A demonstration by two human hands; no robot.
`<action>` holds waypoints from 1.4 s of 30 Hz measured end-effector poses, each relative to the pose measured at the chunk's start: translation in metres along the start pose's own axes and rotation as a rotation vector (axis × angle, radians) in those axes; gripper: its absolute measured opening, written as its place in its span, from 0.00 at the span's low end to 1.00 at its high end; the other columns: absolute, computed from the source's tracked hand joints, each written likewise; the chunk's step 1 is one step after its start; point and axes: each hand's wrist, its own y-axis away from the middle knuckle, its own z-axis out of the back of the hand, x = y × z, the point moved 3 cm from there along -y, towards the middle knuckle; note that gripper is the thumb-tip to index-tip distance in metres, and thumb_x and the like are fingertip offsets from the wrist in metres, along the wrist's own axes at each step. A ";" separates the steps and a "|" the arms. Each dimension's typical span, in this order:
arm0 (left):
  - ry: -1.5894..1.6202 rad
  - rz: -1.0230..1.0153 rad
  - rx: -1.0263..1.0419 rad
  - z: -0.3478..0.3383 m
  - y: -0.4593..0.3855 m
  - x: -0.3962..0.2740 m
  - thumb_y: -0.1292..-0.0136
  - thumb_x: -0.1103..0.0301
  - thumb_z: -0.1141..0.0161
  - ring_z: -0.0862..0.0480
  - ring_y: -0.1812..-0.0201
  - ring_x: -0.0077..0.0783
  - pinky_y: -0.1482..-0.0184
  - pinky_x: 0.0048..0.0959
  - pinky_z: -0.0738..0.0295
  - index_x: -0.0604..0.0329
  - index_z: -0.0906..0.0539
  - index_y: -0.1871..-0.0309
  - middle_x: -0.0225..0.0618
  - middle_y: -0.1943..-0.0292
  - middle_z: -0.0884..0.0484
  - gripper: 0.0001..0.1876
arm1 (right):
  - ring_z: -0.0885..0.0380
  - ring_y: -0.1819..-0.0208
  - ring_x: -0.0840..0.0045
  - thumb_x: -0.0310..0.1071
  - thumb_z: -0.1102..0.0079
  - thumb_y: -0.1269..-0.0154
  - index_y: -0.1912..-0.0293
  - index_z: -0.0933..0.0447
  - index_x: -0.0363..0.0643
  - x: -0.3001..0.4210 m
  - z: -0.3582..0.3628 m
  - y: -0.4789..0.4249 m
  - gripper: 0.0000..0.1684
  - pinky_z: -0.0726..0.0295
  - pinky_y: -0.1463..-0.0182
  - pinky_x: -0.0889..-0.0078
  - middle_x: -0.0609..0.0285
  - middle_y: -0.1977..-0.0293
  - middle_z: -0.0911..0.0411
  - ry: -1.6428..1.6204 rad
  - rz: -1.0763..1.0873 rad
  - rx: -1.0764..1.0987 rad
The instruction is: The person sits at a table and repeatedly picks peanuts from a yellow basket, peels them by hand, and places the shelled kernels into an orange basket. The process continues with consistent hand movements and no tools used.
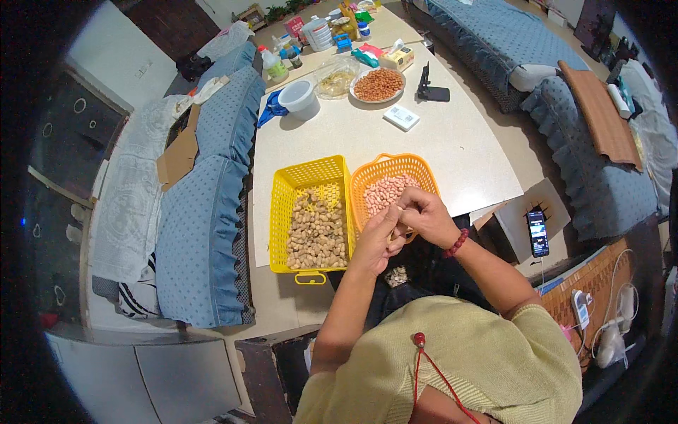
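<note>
My left hand (377, 241) and my right hand (425, 214) meet over the near edge of an orange plastic basket (431, 177). A small pale piece, probably a peanut, shows between my fingertips, mostly hidden by them. Pink shelled peanuts (382, 192) lie in the orange basket. Touching it or close beside it on the left is a yellow plastic basket (277, 222) with unshelled peanuts (318, 233). Below my hands, some pale shell pieces (396, 276) show against dark cloth.
Farther along the table (328, 139) stand a white tub (300, 99), a plate of reddish-brown peanuts (378, 85), a clear plastic bag (337, 78), a white box (401, 117) and a black phone stand (434, 91). Bottles crowd the far end. A lit phone (537, 233) is at the right.
</note>
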 end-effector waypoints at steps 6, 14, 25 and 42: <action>-0.025 0.018 -0.073 0.005 -0.007 0.004 0.26 0.51 0.50 0.39 0.85 0.11 0.87 0.12 0.48 0.53 0.26 0.59 0.21 0.78 0.33 0.16 | 0.31 0.74 0.90 0.29 0.43 0.33 0.67 0.30 0.41 -0.002 0.000 -0.003 0.07 0.31 0.70 0.85 0.70 0.74 0.28 0.118 -0.006 0.026; 0.071 0.029 -0.051 0.006 -0.007 -0.009 0.26 0.58 0.52 0.36 0.86 0.15 0.87 0.15 0.48 0.55 0.27 0.62 0.26 0.78 0.28 0.12 | 0.32 0.70 0.90 0.33 0.41 0.32 0.67 0.25 0.40 0.007 0.005 -0.006 0.08 0.30 0.66 0.82 0.72 0.73 0.29 -0.075 -0.104 0.130; 0.007 -0.034 -0.035 0.003 -0.008 -0.005 0.28 0.66 0.57 0.37 0.84 0.16 0.86 0.14 0.48 0.56 0.29 0.59 0.26 0.77 0.31 0.07 | 0.27 0.63 0.88 0.33 0.42 0.31 0.62 0.24 0.40 -0.005 0.006 -0.008 0.06 0.26 0.58 0.81 0.70 0.68 0.25 -0.170 -0.098 0.112; -1.431 -0.425 -0.500 0.005 -0.001 -0.032 0.28 0.68 0.58 0.20 0.57 0.63 0.56 0.53 0.27 0.58 0.32 0.44 0.59 0.56 0.20 0.13 | 0.23 0.55 0.81 0.32 0.38 0.34 0.56 0.19 0.37 -0.007 0.017 -0.015 0.10 0.24 0.50 0.76 0.63 0.59 0.21 0.101 0.072 -0.046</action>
